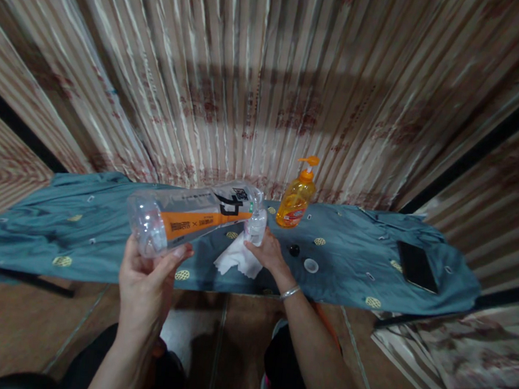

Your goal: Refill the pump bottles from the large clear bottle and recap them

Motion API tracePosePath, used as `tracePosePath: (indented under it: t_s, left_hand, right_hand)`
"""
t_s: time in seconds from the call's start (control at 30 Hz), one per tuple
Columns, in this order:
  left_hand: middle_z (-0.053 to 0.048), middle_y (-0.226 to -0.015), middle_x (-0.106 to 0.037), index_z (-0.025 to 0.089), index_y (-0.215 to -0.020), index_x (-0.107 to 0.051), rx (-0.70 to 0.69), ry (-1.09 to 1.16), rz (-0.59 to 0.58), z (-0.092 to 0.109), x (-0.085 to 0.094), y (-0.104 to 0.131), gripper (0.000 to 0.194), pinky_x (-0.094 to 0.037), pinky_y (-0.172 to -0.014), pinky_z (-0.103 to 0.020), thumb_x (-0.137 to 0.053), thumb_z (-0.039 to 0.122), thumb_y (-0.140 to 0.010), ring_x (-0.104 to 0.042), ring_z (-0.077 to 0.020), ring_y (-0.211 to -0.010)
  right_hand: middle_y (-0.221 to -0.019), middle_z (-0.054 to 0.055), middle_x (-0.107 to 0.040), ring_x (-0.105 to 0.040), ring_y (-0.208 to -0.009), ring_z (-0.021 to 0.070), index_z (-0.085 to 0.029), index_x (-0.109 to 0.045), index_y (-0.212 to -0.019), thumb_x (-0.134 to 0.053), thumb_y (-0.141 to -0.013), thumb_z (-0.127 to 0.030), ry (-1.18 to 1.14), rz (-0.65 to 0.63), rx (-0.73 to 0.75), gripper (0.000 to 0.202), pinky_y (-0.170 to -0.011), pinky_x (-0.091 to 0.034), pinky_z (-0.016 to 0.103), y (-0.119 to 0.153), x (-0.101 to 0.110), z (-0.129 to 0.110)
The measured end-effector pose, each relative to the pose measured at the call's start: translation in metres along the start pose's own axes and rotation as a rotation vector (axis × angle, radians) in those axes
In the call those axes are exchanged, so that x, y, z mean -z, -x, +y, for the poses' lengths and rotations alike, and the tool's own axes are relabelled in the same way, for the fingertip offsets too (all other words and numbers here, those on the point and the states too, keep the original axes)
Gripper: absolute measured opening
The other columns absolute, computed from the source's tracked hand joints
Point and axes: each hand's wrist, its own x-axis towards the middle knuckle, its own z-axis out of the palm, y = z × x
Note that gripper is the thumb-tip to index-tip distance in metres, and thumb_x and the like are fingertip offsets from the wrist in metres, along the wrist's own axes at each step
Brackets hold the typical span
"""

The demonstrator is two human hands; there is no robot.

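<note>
My left hand [150, 276] is wrapped round the base end of a large clear bottle [193, 212] with an orange and black label. The bottle lies tilted over, nearly level, its neck pointing right. At its mouth stands a small clear bottle [255, 228], held by the fingers of my right hand [267, 250]. The two mouths look close together; whether they touch is hard to tell. Under the small bottle a crumpled white tissue [237, 258] rests on the teal cloth [110, 223].
An orange pump bottle [295, 201] stands behind my right hand. Near my right wrist lie a black cap [294, 250] and a white round lid [311, 265]. A dark phone-like slab [416, 266] lies at the right. Curtains [270, 85] hang behind the table.
</note>
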Motion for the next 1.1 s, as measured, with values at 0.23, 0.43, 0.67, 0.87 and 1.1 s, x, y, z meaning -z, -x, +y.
tracePosePath:
  t_s: [0.23,0.43,0.67,0.87,1.1]
  left_hand:
    - [0.001,-0.088,-0.081,0.022,-0.103,-0.073,0.007,0.014,-0.001,-0.0005,0.0018,0.0017,0.063,-0.066,-0.067,-0.027,-0.104,0.023,-0.048,-0.077,-0.0161,-0.068]
    - [-0.001,-0.092,-0.084,0.020,-0.106,-0.074,0.035,0.052,0.004,0.0012,0.0007,0.0022,0.069,-0.067,-0.068,-0.025,-0.105,0.020,-0.045,-0.078,-0.0157,-0.069]
    - [0.001,-0.089,-0.085,0.020,-0.103,-0.075,0.048,0.082,0.037,0.0058,-0.0051,0.0026,0.071,-0.067,-0.065,-0.022,-0.104,0.015,-0.039,-0.077,-0.0137,-0.064]
    - [0.003,-0.085,-0.084,0.020,-0.102,-0.075,0.050,0.088,0.034,0.0059,-0.0046,0.0029,0.069,-0.067,-0.064,-0.021,-0.104,0.016,-0.039,-0.078,-0.0142,-0.063]
    - [0.001,-0.085,-0.085,0.019,-0.101,-0.074,0.047,0.086,0.034,0.0057,-0.0050,0.0025,0.069,-0.067,-0.063,-0.021,-0.104,0.016,-0.040,-0.078,-0.0145,-0.062]
  right_hand:
    - [-0.133,0.017,-0.081,-0.077,-0.127,0.0307,-0.015,-0.065,-0.134,-0.086,-0.091,-0.031,0.017,-0.004,0.004,0.050,-0.105,-0.057,0.033,-0.0002,0.0002,-0.0006]
    - [-0.135,0.017,-0.080,-0.077,-0.129,0.0301,-0.015,-0.065,-0.134,-0.084,-0.092,-0.030,0.005,-0.007,0.002,0.049,-0.107,-0.056,0.032,0.0008,0.0012,-0.0013]
    - [-0.136,0.018,-0.079,-0.076,-0.129,0.0313,-0.014,-0.065,-0.135,-0.085,-0.091,-0.029,0.006,-0.001,0.027,0.050,-0.107,-0.056,0.035,-0.0011,-0.0015,0.0015]
    - [-0.135,0.019,-0.079,-0.077,-0.128,0.0315,-0.013,-0.065,-0.134,-0.085,-0.091,-0.030,0.002,-0.014,0.021,0.050,-0.105,-0.056,0.033,-0.0018,-0.0014,0.0015]
    - [-0.131,0.016,-0.081,-0.078,-0.125,0.0314,-0.016,-0.066,-0.133,-0.087,-0.089,-0.031,-0.004,0.013,0.024,0.051,-0.102,-0.058,0.033,-0.0020,-0.0020,0.0024]
